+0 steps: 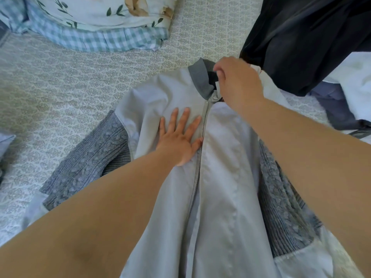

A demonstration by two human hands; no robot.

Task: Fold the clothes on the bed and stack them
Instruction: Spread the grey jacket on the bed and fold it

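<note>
A light blue zip jacket point(224, 177) with grey knitted sleeves lies front up on the bed, its zipper running down the middle. My left hand point(180, 137) presses flat on the jacket's chest, fingers straight, just left of the zipper. My right hand point(234, 81) pinches the grey ribbed collar point(200, 79) at the neck opening. One knitted sleeve point(88, 163) spreads out to the left; the other point(285, 213) lies to the right, partly under my right forearm.
A dark garment point(305, 41) lies at the back right, beside pale and blue clothes point(349, 93). A floral and checked pillow point(96, 23) sits at the back left. The patterned bedspread point(60, 93) shows bare on the left, with folded blue cloth point(5, 145) at its edge.
</note>
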